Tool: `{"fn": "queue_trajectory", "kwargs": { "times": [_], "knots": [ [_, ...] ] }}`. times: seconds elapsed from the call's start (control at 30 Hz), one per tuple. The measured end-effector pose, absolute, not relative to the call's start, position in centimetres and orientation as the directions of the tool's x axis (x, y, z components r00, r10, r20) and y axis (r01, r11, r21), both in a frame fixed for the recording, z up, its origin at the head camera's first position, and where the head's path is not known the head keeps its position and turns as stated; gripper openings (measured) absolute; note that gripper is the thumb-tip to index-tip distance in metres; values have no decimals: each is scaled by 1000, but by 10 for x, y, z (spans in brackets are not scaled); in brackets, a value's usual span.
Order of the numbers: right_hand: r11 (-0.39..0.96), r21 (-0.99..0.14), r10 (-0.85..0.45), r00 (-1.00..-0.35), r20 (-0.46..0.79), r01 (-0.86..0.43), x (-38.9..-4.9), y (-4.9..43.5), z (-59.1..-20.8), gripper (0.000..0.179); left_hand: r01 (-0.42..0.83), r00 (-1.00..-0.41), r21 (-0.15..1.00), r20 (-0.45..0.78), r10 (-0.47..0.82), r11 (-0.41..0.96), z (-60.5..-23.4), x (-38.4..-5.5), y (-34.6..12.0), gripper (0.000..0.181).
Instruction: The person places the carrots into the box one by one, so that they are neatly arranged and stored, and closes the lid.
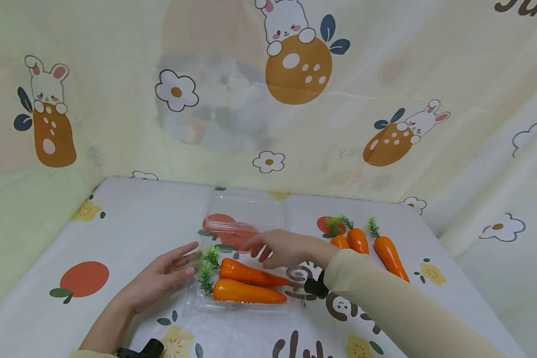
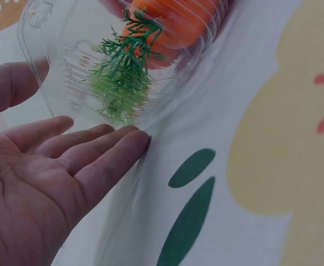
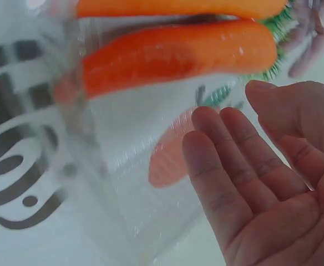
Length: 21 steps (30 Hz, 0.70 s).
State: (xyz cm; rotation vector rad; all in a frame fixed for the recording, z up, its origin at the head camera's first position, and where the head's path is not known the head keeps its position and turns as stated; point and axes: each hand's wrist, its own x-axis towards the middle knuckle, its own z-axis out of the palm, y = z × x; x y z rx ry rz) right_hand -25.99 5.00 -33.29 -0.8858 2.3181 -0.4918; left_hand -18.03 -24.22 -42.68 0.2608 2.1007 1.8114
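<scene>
Two orange toy carrots, an upper one (image 1: 250,272) and a lower one (image 1: 249,292), lie side by side in a clear plastic clamshell box (image 1: 246,307), their green tops (image 2: 120,83) to the left. The box's lid (image 1: 246,204) is laid back, away from me. At the box's left wall is my left hand (image 1: 163,276), its fingers extended along the outside and the thumb by the rim. Over the box's far part hovers my right hand (image 1: 279,248), fingers loosely bent, with nothing held. In the right wrist view its fingers (image 3: 217,183) are apart from the carrots.
To the right lie several more toy carrots: a large one (image 1: 391,258), another (image 1: 358,241) and one partly hidden by the right forearm (image 1: 340,242). A printed cloth (image 1: 130,223) covers the table, and a patterned curtain (image 1: 223,144) stands behind it.
</scene>
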Motion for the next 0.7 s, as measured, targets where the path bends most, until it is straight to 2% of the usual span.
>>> {"fn": "queue_trajectory", "kwargs": {
  "times": [0.5, 0.7],
  "knots": [
    [629, -651, -696, -681, -229, -425, -272, 123, -313, 47, -98, -920, 979, -158, 358, 180, -426, -178, -241, 71],
    [626, -666, -638, -758, -139, -405, -273, 157, -305, 47, -96, -920, 980, -154, 362, 173, -427, -179, -241, 72]
  ]
}}
